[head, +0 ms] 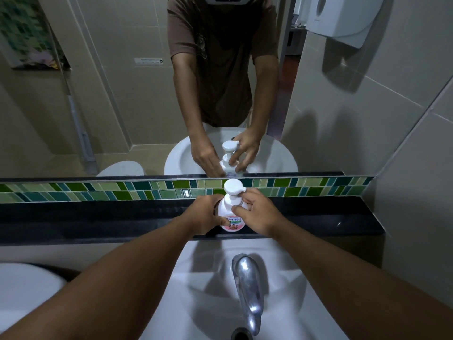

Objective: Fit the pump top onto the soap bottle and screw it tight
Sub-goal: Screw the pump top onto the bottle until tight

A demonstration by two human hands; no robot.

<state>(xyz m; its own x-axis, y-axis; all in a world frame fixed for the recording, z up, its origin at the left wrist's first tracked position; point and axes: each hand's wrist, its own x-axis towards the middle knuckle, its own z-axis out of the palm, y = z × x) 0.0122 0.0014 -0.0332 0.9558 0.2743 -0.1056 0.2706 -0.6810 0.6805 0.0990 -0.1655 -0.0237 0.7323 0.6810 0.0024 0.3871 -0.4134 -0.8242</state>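
Observation:
A white soap bottle [226,212] with a pink label stands upright on the black ledge [98,217] behind the sink. The white pump top [232,186] sits on its neck, spout pointing right. My left hand [204,214] wraps around the bottle's left side. My right hand [257,212] has its thumb and fingers on the collar below the pump head, on the right side. Both hands partly hide the bottle's body.
A white sink [208,290] with a chrome tap [247,285] lies below the ledge. A mirror [122,94] above a green tile strip [98,190] reflects me and the bottle. A white paper dispenser [343,18] hangs on the right wall.

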